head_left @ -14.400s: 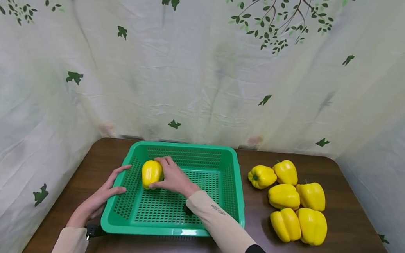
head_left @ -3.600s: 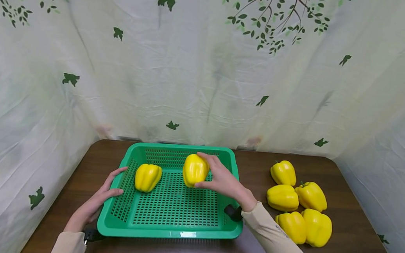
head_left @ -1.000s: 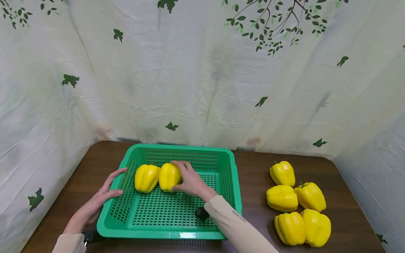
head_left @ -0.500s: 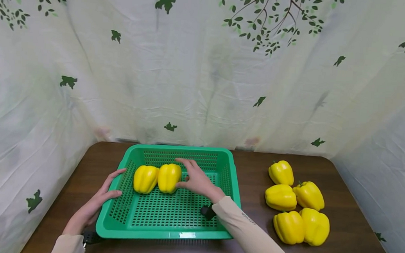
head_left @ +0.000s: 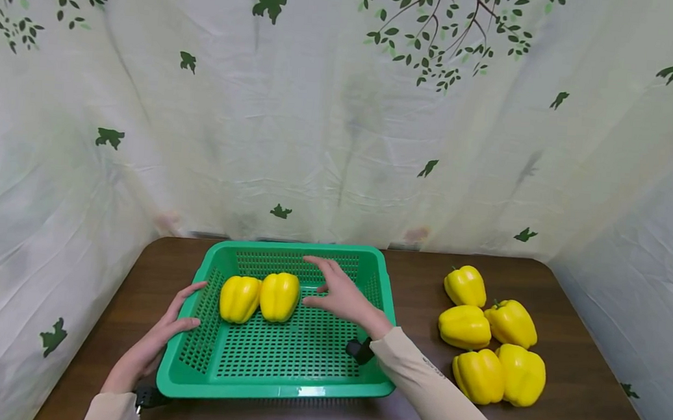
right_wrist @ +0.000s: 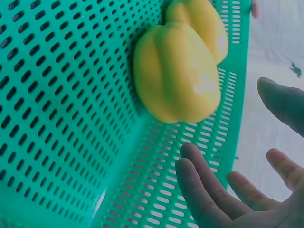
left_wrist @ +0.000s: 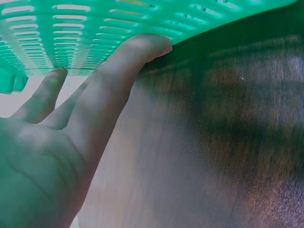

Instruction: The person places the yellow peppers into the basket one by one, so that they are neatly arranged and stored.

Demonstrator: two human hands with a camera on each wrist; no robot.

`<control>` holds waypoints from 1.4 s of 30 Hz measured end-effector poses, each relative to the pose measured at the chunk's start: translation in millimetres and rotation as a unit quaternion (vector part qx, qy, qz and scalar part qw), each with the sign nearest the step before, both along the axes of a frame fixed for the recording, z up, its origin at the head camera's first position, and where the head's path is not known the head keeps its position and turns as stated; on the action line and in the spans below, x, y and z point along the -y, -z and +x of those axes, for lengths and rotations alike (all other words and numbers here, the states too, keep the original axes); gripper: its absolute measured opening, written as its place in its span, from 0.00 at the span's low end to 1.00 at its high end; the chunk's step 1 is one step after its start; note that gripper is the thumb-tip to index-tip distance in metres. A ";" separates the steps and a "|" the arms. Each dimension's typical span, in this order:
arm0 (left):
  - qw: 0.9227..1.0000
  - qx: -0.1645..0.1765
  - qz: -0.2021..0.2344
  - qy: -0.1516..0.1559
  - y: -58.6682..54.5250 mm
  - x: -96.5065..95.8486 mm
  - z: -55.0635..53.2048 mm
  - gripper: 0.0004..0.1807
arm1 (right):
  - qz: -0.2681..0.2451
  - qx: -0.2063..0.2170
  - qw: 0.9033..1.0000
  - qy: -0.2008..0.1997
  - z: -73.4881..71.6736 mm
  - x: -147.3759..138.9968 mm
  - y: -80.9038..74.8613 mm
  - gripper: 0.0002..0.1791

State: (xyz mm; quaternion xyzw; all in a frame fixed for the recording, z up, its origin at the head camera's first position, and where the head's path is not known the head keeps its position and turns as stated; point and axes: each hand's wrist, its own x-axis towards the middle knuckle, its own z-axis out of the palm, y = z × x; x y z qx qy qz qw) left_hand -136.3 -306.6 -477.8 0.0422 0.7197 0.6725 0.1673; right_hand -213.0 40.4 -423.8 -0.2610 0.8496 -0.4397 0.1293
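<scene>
Two yellow bell peppers lie side by side in the left part of a green plastic basket (head_left: pixel 276 398): the left pepper (head_left: pixel 239 299) and the right pepper (head_left: pixel 279 296). My right hand (head_left: pixel 344 298) hovers over the basket just right of them, fingers and thumb spread, holding nothing. In the right wrist view its fingertips (right_wrist: pixel 190 166) stand apart from the nearer pepper (right_wrist: pixel 175 73). My left hand (head_left: pixel 154 337) rests at the basket's left side, thumb and forefinger at the rim. The left wrist view shows its fingers (left_wrist: pixel 107 90) fairly straight against the slotted outer wall (left_wrist: pixel 71 28).
Several more yellow bell peppers (head_left: pixel 463 326) lie grouped on the brown wooden table (head_left: pixel 409 345) to the right of the basket. A pale curtain (head_left: pixel 318 137) with leaf prints hangs behind and around the table.
A second pepper has come from the right group into the basket beside the first. Over the last second my right hand let go of it and drew back rightward. The left hand stays put.
</scene>
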 end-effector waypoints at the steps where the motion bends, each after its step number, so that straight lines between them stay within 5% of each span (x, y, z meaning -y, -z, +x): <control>1: 1.000 0.000 0.001 0.000 0.1 0.0 0.1 0.34 | -0.003 -0.001 1.000 0.000 0.0 -1.6 -0.4 0.41; 25: 1.000 0.002 -0.001 0.000 1.3 0.8 -0.7 0.34 | -0.029 -0.024 0.999 0.008 2.3 -34.8 -15.7 0.40; 42: 1.000 0.005 0.021 0.005 0.9 0.2 -0.5 0.34 | -0.061 -0.033 0.997 0.040 -3.1 -83.0 -28.5 0.39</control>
